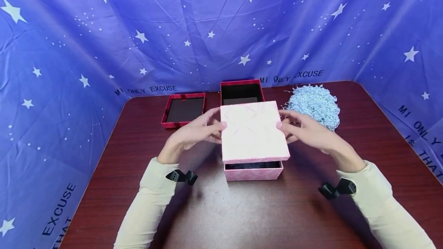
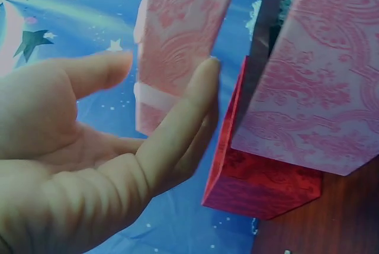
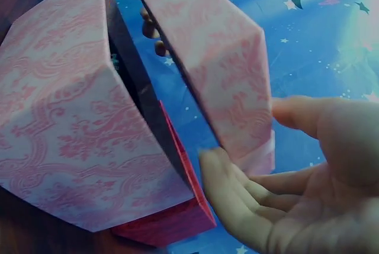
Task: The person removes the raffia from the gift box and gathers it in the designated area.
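A pale pink patterned box lid (image 1: 254, 133) is held level over a matching pink box (image 1: 253, 174), with a gap between them at the front. My left hand (image 1: 199, 129) grips the lid's left side, thumb near the top edge and fingers along the side. On the opposite side my right hand (image 1: 304, 129) holds it the same way. The right wrist view shows the lid (image 3: 231, 82) raised off the box (image 3: 71, 124), its rim apart from the box's dark-lined opening. Bits of pale blue shred show inside the box in the left wrist view.
Behind the pink box stands an open red box (image 1: 242, 91) with a black inside. To its left lies a red lid (image 1: 185, 110), inside up. A heap of light blue shredded paper (image 1: 313, 105) sits at the back right. Blue star-printed cloth (image 1: 207, 18) walls the table.
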`<action>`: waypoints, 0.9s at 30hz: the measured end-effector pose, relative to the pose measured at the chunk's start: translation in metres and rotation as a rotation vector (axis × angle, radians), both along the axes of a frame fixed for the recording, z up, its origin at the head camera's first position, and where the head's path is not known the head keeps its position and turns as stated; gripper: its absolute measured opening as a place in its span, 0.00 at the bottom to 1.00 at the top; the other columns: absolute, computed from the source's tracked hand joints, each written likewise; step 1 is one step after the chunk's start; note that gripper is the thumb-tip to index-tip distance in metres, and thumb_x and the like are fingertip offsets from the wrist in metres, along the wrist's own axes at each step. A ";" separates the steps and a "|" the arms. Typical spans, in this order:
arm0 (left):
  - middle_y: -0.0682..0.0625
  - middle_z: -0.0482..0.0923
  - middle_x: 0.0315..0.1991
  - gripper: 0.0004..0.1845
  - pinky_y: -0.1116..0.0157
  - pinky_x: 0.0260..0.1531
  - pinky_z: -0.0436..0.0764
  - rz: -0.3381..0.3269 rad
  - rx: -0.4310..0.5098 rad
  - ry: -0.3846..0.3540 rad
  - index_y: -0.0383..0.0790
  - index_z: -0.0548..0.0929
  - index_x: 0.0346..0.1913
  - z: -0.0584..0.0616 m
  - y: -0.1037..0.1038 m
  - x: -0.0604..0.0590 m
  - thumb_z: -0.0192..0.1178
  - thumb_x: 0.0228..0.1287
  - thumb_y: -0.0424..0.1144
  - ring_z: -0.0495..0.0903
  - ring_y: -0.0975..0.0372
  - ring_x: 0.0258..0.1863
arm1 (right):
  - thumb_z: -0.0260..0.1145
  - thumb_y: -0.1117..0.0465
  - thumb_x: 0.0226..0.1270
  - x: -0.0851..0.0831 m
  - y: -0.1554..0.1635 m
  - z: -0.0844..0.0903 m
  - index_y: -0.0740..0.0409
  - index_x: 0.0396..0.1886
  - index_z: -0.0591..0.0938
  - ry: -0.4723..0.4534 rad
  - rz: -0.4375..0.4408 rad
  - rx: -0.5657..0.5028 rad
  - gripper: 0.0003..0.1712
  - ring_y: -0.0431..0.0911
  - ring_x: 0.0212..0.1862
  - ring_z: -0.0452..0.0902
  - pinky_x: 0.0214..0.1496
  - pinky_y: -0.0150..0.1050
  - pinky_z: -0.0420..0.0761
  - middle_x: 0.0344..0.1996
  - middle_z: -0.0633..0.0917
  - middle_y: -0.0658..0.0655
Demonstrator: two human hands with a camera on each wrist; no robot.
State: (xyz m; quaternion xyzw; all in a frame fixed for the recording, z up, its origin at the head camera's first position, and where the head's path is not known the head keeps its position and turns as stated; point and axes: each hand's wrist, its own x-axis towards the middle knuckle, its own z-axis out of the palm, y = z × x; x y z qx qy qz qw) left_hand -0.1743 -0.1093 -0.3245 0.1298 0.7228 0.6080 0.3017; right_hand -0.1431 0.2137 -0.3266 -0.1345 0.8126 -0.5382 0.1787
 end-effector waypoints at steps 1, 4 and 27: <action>0.40 0.70 0.46 0.39 0.51 0.49 0.82 0.023 0.009 0.012 0.44 0.45 0.75 0.001 0.000 -0.001 0.57 0.69 0.37 0.81 0.57 0.37 | 0.57 0.52 0.72 -0.001 0.000 0.001 0.64 0.72 0.57 0.014 -0.022 0.005 0.36 0.47 0.39 0.85 0.44 0.40 0.85 0.46 0.77 0.68; 0.40 0.70 0.47 0.36 0.52 0.49 0.82 0.085 0.024 0.049 0.37 0.49 0.74 0.005 0.002 -0.003 0.55 0.70 0.38 0.81 0.58 0.37 | 0.57 0.49 0.72 -0.001 -0.002 0.006 0.61 0.71 0.60 0.066 -0.093 0.039 0.35 0.44 0.39 0.84 0.46 0.38 0.84 0.47 0.78 0.66; 0.38 0.80 0.45 0.28 0.60 0.43 0.85 0.230 0.029 0.348 0.50 0.69 0.68 0.016 0.007 -0.008 0.62 0.65 0.38 0.82 0.53 0.39 | 0.67 0.69 0.60 -0.007 -0.012 0.008 0.58 0.62 0.74 0.569 -0.333 -0.049 0.28 0.33 0.39 0.79 0.39 0.24 0.81 0.37 0.81 0.46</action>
